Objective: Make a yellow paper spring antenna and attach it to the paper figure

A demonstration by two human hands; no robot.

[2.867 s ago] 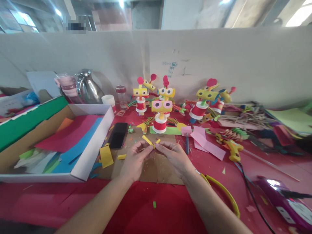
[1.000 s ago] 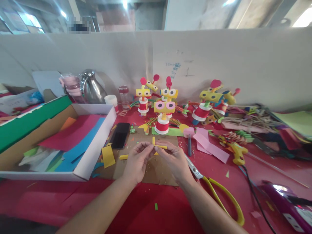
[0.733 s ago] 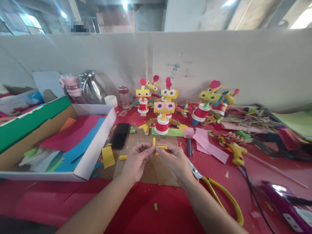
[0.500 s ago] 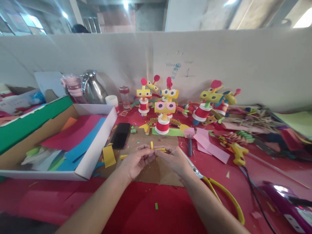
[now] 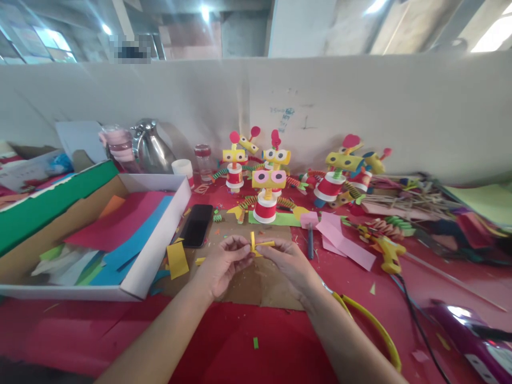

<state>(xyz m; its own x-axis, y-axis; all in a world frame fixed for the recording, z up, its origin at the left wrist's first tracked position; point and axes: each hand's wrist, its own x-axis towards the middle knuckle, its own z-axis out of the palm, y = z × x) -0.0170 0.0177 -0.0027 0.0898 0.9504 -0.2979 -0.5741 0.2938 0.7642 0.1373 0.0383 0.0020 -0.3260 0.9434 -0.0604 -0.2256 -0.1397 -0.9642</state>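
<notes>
Yellow paper strips (image 5: pixel 252 240) meet between my two hands over a piece of cardboard. One end stands upright and another points right along the fingers of my right hand. My left hand (image 5: pixel 230 261) pinches the strips from the left between thumb and fingers. From the other side my right hand (image 5: pixel 285 261) presses its thumb and forefinger on them. How the strips join is partly hidden by my fingertips. More yellow paper (image 5: pixel 200 261) lies beside my left hand, and a yellow piece (image 5: pixel 177 260) rests farther left.
Paper-cup robot figures (image 5: pixel 264 208) stand behind the cardboard (image 5: pixel 276 290). At left are a box (image 5: pixel 160 234) of coloured paper and a phone (image 5: pixel 197 226). To the right lie yellow-handled scissors (image 5: pixel 372 320), a blue pen (image 5: pixel 310 242), pink paper (image 5: pixel 348 245) and a yellow glue gun (image 5: pixel 390 255).
The upright yellow end now shows taller between my fingertips. My right hand has shifted slightly, and more of the scissors' blade is covered. The view has tipped up slightly.
</notes>
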